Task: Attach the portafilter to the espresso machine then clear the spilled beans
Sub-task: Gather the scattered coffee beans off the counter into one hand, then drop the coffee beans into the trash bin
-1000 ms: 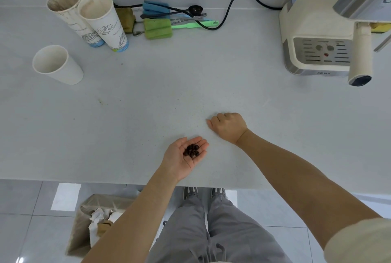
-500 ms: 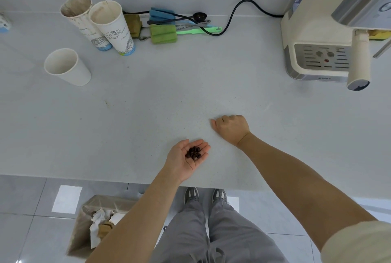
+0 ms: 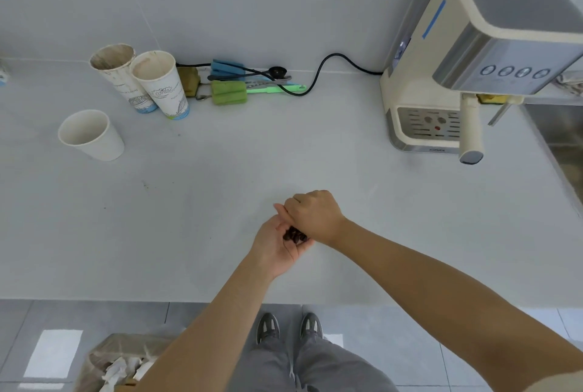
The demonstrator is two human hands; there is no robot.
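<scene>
A cream espresso machine (image 3: pixel 473 54) stands at the right of the counter, with the portafilter's cream handle (image 3: pixel 470 129) sticking out from under its head. My left hand (image 3: pixel 277 246) is cupped palm-up over the counter's front part and holds several dark coffee beans (image 3: pixel 294 235). My right hand (image 3: pixel 310 213) is curled just above the left palm, its fingers over the beans and partly hiding them. I cannot tell whether it holds any bean itself.
Three paper cups (image 3: pixel 91 134) stand at the back left. Sponges and brushes (image 3: pixel 228 92) lie along the wall beside the machine's black cord (image 3: pixel 318 73). A lined waste bin (image 3: pixel 120 363) sits on the floor below the counter edge. A metal sink (image 3: pixel 564 136) lies at far right.
My right hand has moved from the counter surface back onto my left palm, over the beans. The view has tilted up, showing more of the machine.
</scene>
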